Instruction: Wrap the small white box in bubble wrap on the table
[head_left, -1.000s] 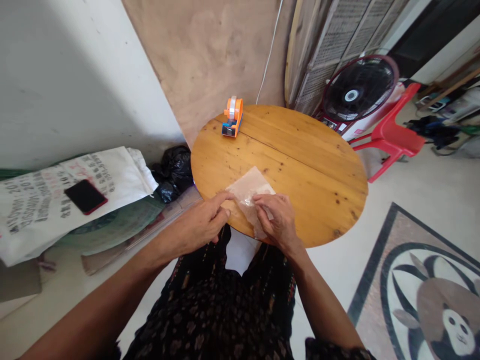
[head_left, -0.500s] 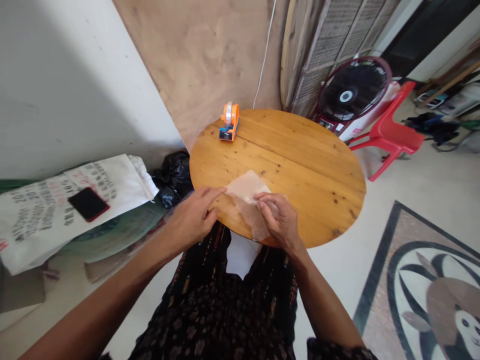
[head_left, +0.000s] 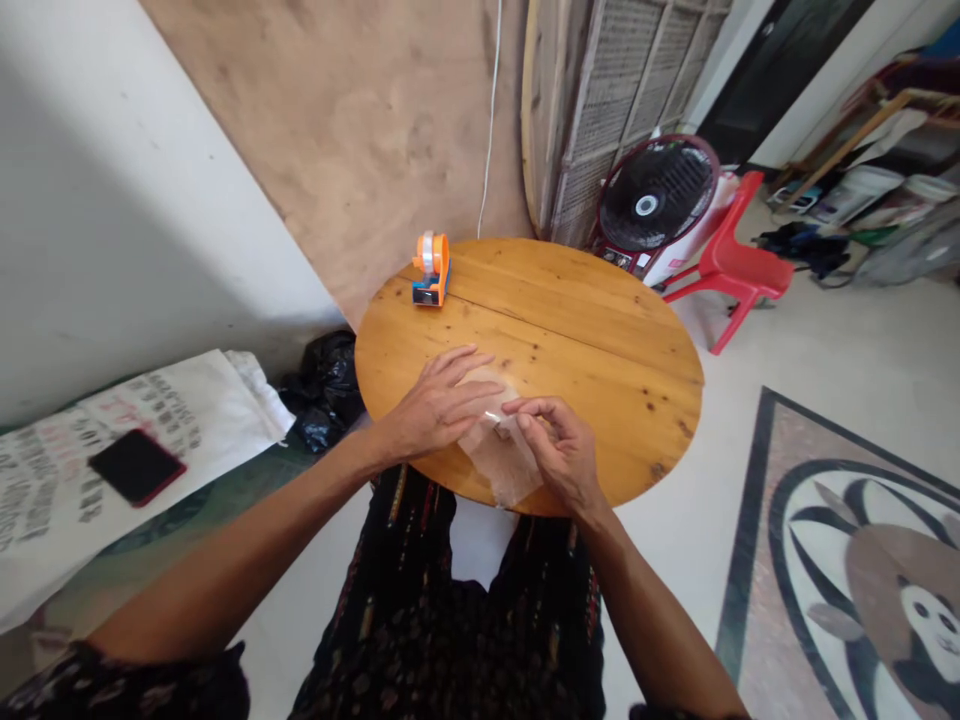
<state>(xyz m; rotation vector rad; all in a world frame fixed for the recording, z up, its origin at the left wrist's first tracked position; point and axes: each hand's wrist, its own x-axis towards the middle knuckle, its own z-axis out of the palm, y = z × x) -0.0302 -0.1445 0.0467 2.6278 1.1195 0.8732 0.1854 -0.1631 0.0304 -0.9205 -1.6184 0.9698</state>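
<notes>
A thin translucent plastic bag [head_left: 499,462] lies at the near edge of the round wooden table [head_left: 600,340], its lower end hanging over the rim. My left hand [head_left: 439,400] lies flat on the bag's upper part with fingers stretched out, hiding most of it. My right hand [head_left: 555,445] pinches the bag's edge between thumb and fingertips, just right of the left fingertips. An orange and blue tape dispenser [head_left: 431,268] stands at the table's far left edge, well away from both hands.
A black phone [head_left: 135,465] rests on a printed white sack [head_left: 150,420] at the left, beside black plastic bags [head_left: 326,385]. A floor fan [head_left: 652,205] and red plastic chair [head_left: 739,265] stand behind the table. A panda rug [head_left: 862,560] covers the floor at right.
My left hand has moved right and flattened onto the bag, covering its upper part. My right hand stays pinched at the bag's edge. The camera has tilted, shifting the scene left.
</notes>
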